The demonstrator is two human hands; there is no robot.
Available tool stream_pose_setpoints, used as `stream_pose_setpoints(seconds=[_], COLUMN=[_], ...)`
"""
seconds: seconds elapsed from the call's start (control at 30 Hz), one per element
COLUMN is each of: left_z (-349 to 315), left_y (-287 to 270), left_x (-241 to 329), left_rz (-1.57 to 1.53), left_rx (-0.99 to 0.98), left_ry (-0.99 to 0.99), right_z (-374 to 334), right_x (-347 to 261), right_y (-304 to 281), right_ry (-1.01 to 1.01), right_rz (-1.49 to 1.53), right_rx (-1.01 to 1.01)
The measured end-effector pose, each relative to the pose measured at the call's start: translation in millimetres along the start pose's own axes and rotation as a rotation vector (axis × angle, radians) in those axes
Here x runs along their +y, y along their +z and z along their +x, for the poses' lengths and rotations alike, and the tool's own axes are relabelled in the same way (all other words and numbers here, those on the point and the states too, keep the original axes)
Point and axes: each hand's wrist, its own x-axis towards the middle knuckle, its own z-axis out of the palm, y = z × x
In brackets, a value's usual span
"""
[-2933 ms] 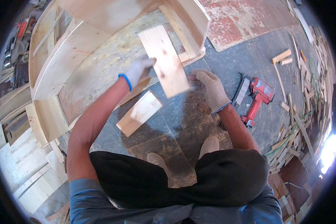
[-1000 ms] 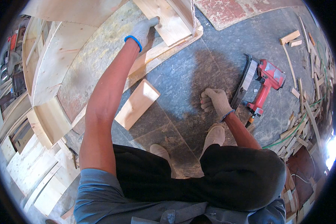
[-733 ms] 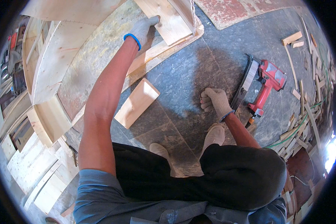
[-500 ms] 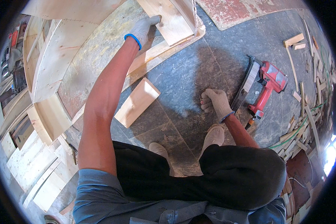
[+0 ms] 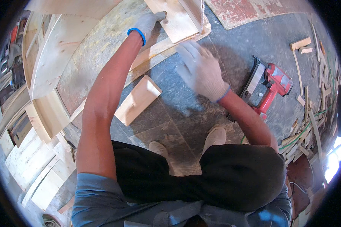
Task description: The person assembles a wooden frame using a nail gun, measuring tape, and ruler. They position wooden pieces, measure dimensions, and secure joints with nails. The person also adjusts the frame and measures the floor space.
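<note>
At the top, my left hand point(image 5: 147, 25) wears a pale glove with a blue cuff and grips the left edge of a light wooden board point(image 5: 176, 20), thumb tip on its face. The board stands in the corner of a wooden frame, against its long edge strip point(image 5: 151, 57). My right hand point(image 5: 202, 68), also gloved and blurred by motion, is over the floor just below that corner. Its fingers are stretched out with nothing in them. A loose wood block point(image 5: 138, 100) lies on the floor between my forearms. To the right of my right hand lies a red nail gun point(image 5: 274, 85), partly behind my forearm.
Curved plywood panels point(image 5: 60, 49) stand at the left, with an angled wooden piece point(image 5: 51, 113) below them. Scrap strips point(image 5: 314, 117) and a green hose pile up along the right. A worn red panel point(image 5: 254, 11) lies at the top. My shoes point(image 5: 216, 137) rest on the floor.
My right hand has moved up and left from beside the nail gun, its curled fingers now stretched out. My left hand stays on the board; the view has shifted slightly.
</note>
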Motion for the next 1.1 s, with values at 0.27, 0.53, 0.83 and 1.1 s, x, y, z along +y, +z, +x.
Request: stream_pose_setpoints(seconds=[0.27, 0.53, 0.83, 1.1], left_z=[-14.2, 3.4, 13.5, 17.5], left_y=[26.5, 39.2, 40.8, 44.0], left_x=[8.7, 9.1, 3.9, -1.7], left_rz=[-0.076, 0.102, 0.496, 0.595], left_rx=[0.076, 0.174, 0.314, 0.32], left_ry=[-0.038, -0.105, -0.027, 0.004], right_z=[29.5, 29.9, 30.4, 29.8], right_x=[22.8, 27.1, 18.4, 16.7], right_y=[21.9, 28.4, 25.0, 22.3], right_ry=[-0.125, -0.047, -0.016, 0.001], right_rz=[-0.19, -0.273, -0.287, -0.32], right_rx=[-0.033, -0.138, -0.206, -0.285])
